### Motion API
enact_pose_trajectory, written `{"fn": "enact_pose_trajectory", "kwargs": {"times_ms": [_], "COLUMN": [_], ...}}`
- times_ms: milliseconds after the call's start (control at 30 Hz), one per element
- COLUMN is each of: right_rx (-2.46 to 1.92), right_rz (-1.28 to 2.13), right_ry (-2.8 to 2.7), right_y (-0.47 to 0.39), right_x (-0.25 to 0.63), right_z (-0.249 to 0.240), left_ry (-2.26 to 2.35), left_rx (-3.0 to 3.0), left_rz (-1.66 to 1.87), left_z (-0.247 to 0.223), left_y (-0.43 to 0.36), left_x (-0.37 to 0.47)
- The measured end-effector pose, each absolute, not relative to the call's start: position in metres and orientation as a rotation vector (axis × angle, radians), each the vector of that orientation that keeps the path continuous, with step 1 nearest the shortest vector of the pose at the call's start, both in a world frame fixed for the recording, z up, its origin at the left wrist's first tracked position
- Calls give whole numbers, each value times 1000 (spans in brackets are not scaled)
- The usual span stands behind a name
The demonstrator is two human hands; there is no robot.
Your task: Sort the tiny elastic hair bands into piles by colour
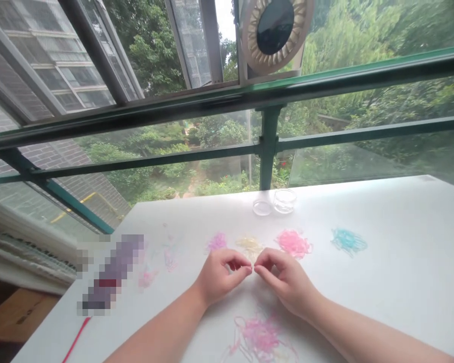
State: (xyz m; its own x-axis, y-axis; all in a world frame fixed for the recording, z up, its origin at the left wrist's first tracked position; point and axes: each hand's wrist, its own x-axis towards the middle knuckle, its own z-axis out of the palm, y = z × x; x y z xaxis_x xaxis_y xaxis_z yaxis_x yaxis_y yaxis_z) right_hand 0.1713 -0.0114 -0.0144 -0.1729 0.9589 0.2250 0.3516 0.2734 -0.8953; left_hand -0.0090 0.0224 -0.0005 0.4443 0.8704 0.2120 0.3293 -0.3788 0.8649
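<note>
Above the table's middle, my left hand and my right hand meet almost tip to tip. Thumb and forefinger of each are pinched together; whatever they hold is too small to make out. Just beyond the fingertips lies a pile of pale yellow bands, thin and looped like small rubber bands. A purple pile sits left of it, a pink pile right of it, and a turquoise pile farther right. Nearest me, below my hands, is a loose mixed pile, mostly pink and purple.
A clear round container and a clear round lid stand at the far edge of the white table. Small scattered bands lie on the left, beside a pixelated purple object with a red cord. Railing and windows rise behind.
</note>
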Motion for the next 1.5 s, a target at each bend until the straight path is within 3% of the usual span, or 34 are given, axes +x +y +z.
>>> {"fn": "enact_pose_trajectory", "kwargs": {"times_ms": [400,633,767,1500], "right_rx": [-1170,-1193,-1167,-1223], "right_rz": [1033,1110,1194,1093], "right_ry": [-1835,-1717,-1782,-1984], "right_y": [-21,-21,-23,-16], "right_x": [175,182,183,187], "right_z": [-12,-13,-13,-4], "left_ry": [908,877,889,897], "left_rx": [1930,1586,1752,1815], "left_rz": [733,895,751,691], "left_z": [4,-5,-4,-4], "left_y": [19,26,23,27], "left_x": [-14,-21,-16,-9]}}
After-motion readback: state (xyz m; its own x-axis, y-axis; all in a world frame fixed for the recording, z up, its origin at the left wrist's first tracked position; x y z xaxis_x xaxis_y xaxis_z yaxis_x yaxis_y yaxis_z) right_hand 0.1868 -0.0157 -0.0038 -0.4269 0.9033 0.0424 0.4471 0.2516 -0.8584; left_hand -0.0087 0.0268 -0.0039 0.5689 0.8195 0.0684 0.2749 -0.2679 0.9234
